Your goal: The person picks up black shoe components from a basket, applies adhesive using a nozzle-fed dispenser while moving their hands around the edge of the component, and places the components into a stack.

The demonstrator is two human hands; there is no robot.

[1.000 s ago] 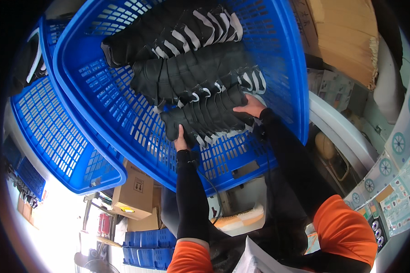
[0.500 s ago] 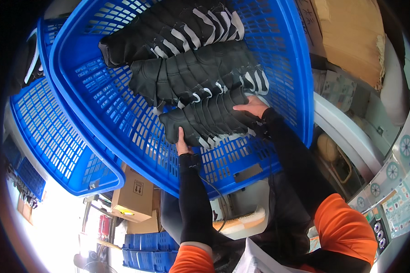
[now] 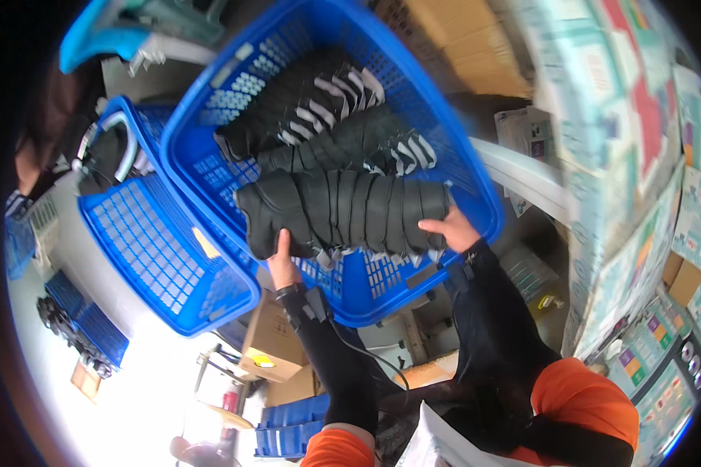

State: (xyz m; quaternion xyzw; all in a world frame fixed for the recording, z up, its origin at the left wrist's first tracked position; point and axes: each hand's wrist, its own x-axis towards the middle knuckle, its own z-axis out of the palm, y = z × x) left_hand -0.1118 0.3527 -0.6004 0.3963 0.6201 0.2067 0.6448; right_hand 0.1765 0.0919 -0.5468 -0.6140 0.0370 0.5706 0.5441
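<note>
A long row of nested black shoe uppers (image 3: 350, 208), with white tabs along its lower side, lies lengthwise between my hands. My left hand (image 3: 284, 266) is closed on its left end, thumb on top. At the other end my right hand (image 3: 454, 229) grips it the same way, the thumb over the near edge. My fingers underneath are hidden. Beyond it, in the blue basket (image 3: 463, 148), lie two similar rows: a middle row (image 3: 335, 140), partly covered by the held one, and a far row (image 3: 280, 101) with white strips showing.
Left of the basket stands another blue basket (image 3: 160, 257), with dark pieces at its far end. A cardboard box (image 3: 274, 338) and stacked blue crates (image 3: 292, 428) are at the lower left. A tall patterned surface (image 3: 615, 156) rises on the right, and a white bar (image 3: 522, 171) runs toward it.
The held row looks larger and has come up nearer to me, turned more level. My view has shifted, so the baskets appear smaller and the patterned surface on the right shows more. Both hands keep their grip.
</note>
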